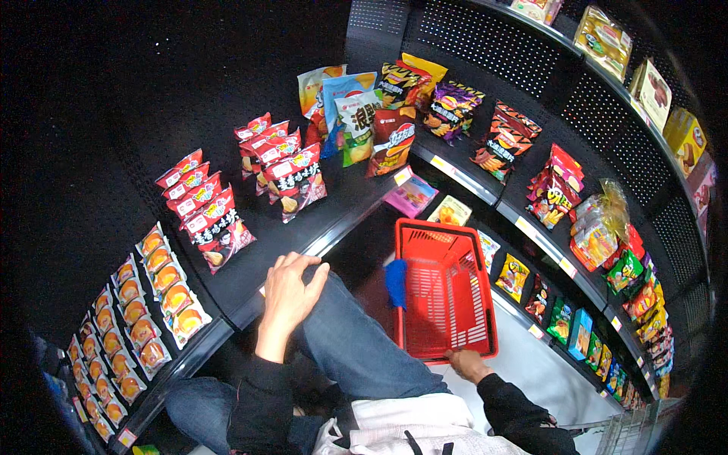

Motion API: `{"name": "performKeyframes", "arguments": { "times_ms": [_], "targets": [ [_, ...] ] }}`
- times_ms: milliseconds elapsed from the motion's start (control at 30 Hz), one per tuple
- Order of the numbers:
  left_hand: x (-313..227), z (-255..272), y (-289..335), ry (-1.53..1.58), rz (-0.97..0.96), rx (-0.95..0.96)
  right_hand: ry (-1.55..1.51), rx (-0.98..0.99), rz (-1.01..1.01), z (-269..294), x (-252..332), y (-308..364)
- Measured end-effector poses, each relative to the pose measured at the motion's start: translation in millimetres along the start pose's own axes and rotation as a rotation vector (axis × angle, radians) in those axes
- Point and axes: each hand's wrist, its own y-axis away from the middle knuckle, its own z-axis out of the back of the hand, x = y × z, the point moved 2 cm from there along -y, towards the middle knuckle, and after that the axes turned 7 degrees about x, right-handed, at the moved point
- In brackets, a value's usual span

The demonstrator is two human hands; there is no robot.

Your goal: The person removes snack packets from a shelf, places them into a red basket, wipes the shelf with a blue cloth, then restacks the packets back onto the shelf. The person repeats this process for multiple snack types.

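Note:
My left hand [291, 297] rests near my raised knee, close to the front edge of the black shelf [277, 254]. Its fingers are loosely bent and apart, and nothing is in them. With my right hand [469, 365] I grip the near rim of a red plastic shopping basket [485, 303]. No goods show inside the basket, and its slatted walls and floor are visible. A blue piece [396, 283] sits against the basket's left side. On the shelf ahead of my left hand stand rows of red snack bags [216, 227], with another group of red bags [297, 186] to their right.
Rows of wrapped round buns [186, 318] lie at the left. Mixed chip bags [390, 140] stand in the far corner. The right-hand shelving carries more bags [504, 140] and, lower down, small packets [513, 277]. Boxes [651, 95] line the upper shelf.

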Motion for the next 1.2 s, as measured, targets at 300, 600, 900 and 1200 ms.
{"name": "performKeyframes", "arguments": {
  "times_ms": [300, 600, 900, 1200],
  "targets": [
    [-8.4, -14.2, -11.0, 0.006, -0.022, 0.006, -0.001, -0.294, -0.27, -17.6, -93.5, 42.8],
    [-23.9, -20.0, -17.5, -0.033, -0.006, 0.025, -0.438, -0.302, -0.157, 12.1, 34.1, -15.4],
    [-31.7, -31.4, -29.1, -0.024, -0.021, 0.044, -0.231, -0.476, -0.1, -23.5, 0.6, -38.0],
    [-69.0, -56.2, -46.2, 0.049, -0.184, 0.034, -0.352, -0.246, -0.132, 20.4, -33.8, -42.7]
  ]
}}
